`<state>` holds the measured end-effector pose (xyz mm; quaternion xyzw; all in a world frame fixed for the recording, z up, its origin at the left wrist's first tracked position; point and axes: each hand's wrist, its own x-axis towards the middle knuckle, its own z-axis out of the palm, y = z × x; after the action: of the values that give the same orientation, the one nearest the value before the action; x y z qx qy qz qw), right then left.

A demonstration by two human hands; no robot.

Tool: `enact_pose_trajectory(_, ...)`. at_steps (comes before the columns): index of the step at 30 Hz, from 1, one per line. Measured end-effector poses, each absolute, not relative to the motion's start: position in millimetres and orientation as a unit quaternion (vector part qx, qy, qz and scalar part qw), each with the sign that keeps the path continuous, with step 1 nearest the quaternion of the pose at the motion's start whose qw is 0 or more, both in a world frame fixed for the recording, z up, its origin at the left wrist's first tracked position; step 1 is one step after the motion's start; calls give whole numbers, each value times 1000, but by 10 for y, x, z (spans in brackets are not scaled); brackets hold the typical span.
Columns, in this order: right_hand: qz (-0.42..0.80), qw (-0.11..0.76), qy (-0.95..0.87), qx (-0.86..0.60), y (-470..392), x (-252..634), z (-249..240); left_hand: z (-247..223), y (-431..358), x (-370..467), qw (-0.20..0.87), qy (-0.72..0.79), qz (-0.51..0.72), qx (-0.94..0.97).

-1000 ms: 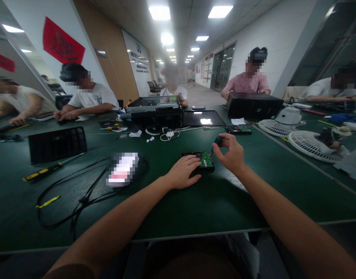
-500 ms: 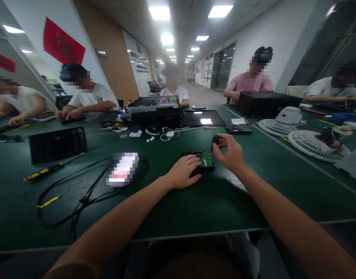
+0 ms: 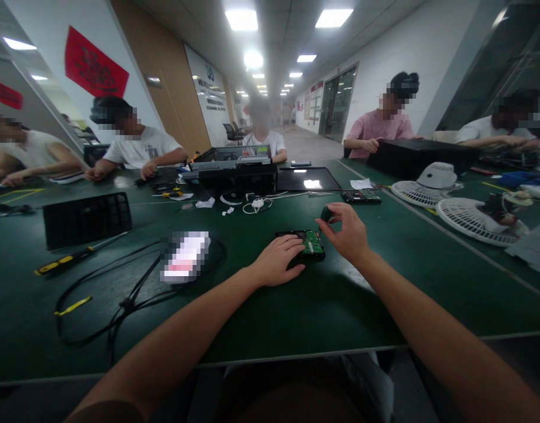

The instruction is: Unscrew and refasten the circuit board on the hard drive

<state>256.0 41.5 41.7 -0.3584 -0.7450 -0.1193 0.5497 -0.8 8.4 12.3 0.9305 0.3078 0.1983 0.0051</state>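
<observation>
A hard drive (image 3: 312,245) lies on the green table with its green circuit board facing up. My left hand (image 3: 281,258) rests flat over its left part, fingers stretched out and pressing it to the table. At the drive's far right corner, my right hand (image 3: 346,232) pinches the short dark handle of a screwdriver (image 3: 325,214) between thumb and fingers. The handle stands roughly upright. Its tip is too small and dark to make out, so I cannot tell whether it touches a screw.
To the left lie a lit phone (image 3: 185,257), a looped black cable (image 3: 127,304), a yellow-black screwdriver (image 3: 66,261) and a dark screen (image 3: 88,219). Beyond are an opened computer case (image 3: 234,167) and another hard drive (image 3: 361,196). White fan parts (image 3: 472,220) stand right. Several co-workers sit around.
The screwdriver handle has tilted and turned slightly in my right hand, whose fingers have shifted. My left hand and the hard drive stay put. At right, a co-worker's black case has moved rightward.
</observation>
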Motion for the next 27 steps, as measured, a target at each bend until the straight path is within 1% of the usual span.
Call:
enact_pose_trajectory(7,-139,533,-748,-370,391,2583,436,138,73,-3,2,309,196,931)
enact_pose_trajectory(15,-107,547,-760,-333,408,2593,434,116,88,-3,2,306,198,931)
enact_pose_trajectory(21,-146,554,-750,-329,395,2582,476,122,83,-1,5,308,200,930)
enact_pose_trajectory(27,-172,542,-740,-359,387,2593,484,158,53,-5,7,311,193,930)
